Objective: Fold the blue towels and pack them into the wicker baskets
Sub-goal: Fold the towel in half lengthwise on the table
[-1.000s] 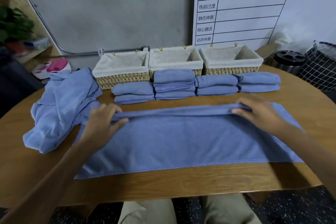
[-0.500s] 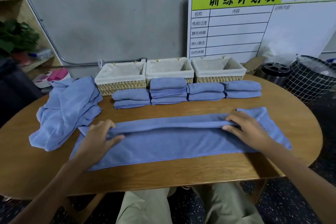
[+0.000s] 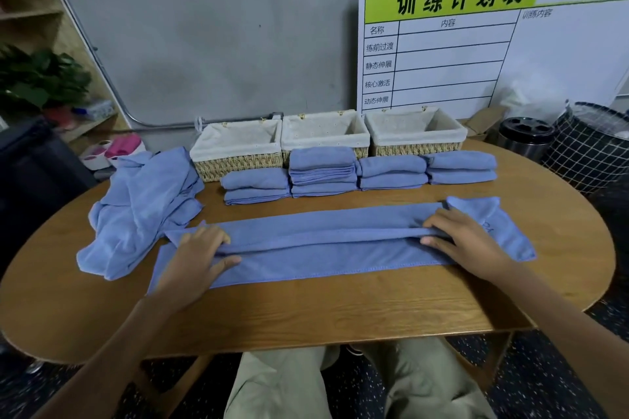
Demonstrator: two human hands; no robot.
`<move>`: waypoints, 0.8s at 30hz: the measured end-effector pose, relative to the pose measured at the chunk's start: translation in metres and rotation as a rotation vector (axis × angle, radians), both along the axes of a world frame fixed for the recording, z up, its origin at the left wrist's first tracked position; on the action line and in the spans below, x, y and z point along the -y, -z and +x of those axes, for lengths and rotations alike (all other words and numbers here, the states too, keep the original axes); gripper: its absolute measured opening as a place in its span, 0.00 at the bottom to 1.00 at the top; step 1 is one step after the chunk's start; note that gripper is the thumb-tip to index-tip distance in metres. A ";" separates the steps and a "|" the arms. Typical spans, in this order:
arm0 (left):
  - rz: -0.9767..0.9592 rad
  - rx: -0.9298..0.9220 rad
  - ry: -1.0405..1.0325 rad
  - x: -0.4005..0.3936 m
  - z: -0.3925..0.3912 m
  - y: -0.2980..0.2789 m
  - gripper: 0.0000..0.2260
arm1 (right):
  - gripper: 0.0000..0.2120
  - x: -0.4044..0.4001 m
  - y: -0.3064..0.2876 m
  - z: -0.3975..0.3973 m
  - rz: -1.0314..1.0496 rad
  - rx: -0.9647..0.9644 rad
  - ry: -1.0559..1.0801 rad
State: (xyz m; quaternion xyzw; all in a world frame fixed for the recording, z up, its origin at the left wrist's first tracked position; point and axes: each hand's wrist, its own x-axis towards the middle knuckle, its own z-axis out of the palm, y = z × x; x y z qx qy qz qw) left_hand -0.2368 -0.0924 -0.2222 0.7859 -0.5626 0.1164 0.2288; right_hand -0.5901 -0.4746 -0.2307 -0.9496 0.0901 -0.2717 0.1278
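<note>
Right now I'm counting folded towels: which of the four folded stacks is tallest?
The second stack of folded blue towels from the left, before the middle wicker basket; it rises above its neighbours.

The left hand (image 3: 195, 260) and right hand (image 3: 468, 245) cover the ends of the long blue towel (image 3: 323, 241), so its fold there is hidden. The folded stacks (image 3: 323, 172) along the counter's far edge hide the basket fronts (image 3: 415, 148) low down. The white board (image 3: 476, 44) is cut off by the right edge. The plant (image 3: 37, 78) at the left edge is blurred. The small mark on the towel's right corner is too small to read.
</note>
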 end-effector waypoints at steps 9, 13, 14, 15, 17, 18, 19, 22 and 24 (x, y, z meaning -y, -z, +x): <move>-0.029 0.040 0.105 -0.026 -0.015 0.001 0.12 | 0.23 -0.015 0.003 -0.028 -0.008 0.016 0.004; 0.089 0.067 0.127 -0.041 -0.012 0.012 0.12 | 0.21 -0.018 0.004 -0.039 -0.116 0.010 0.023; 0.102 0.077 0.107 -0.045 -0.013 0.012 0.14 | 0.21 -0.019 0.002 -0.043 -0.154 0.012 0.047; 0.107 0.089 0.086 -0.048 -0.015 0.011 0.15 | 0.21 -0.021 0.001 -0.048 -0.194 0.010 0.078; 0.103 0.102 0.048 -0.052 -0.023 0.005 0.18 | 0.22 -0.024 -0.003 -0.056 -0.246 -0.016 0.142; 0.101 0.104 0.027 -0.054 -0.027 0.003 0.18 | 0.22 -0.025 -0.004 -0.059 -0.255 -0.037 0.170; 0.101 0.104 0.005 -0.055 -0.029 0.002 0.17 | 0.23 -0.025 -0.006 -0.060 -0.260 -0.062 0.194; 0.102 0.084 -0.083 -0.054 -0.036 -0.004 0.16 | 0.26 -0.029 -0.008 -0.059 -0.304 -0.115 0.275; 0.055 0.107 -0.131 -0.044 -0.038 -0.005 0.18 | 0.29 -0.034 -0.012 -0.050 -0.322 -0.084 0.332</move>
